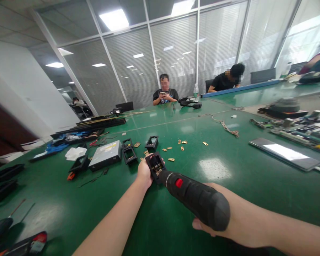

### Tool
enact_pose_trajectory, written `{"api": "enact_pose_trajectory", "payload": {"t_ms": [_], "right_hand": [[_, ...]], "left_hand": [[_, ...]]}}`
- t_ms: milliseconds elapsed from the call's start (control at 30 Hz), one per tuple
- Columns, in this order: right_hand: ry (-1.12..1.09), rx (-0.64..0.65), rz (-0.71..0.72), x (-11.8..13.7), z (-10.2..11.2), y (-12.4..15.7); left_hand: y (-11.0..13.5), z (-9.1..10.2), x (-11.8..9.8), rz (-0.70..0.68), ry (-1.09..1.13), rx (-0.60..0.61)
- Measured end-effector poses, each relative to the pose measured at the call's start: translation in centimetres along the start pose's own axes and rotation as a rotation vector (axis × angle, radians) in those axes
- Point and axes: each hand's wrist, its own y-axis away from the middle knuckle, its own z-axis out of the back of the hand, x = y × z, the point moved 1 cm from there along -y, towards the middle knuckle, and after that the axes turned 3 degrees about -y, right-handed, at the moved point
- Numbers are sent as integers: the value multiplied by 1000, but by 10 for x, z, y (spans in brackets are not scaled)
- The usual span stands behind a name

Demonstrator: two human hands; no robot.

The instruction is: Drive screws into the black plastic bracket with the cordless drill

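My left hand (144,173) is closed around a small black plastic housing (149,163), holding it tilted above the green table. Brass-coloured metal parts show inside the housing. In my right hand (236,204) is a black cordless screwdriver (193,199) with a red switch on top. Its nose meets the housing's near edge; the bit itself is hidden. Right beyond the housing lie several small brass plates (171,159) with holes. Similar black housings (129,155) stand to the left of my left hand, and another housing (152,143) sits just behind.
A silver disc drive (106,153) lies left. Loose screwdrivers (1,225) are at the near left. To the right are a phone (285,153) with a cable and circuit boards (306,131). Across the table (173,124) sit people, near a water bottle (196,93).
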Motion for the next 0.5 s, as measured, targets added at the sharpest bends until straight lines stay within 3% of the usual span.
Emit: {"api": "enact_pose_trajectory", "payload": {"t_ms": [500], "right_hand": [[-19,-12,36,-5,4,-1]], "left_hand": [[-2,1,-1,-16,-7,21]]}}
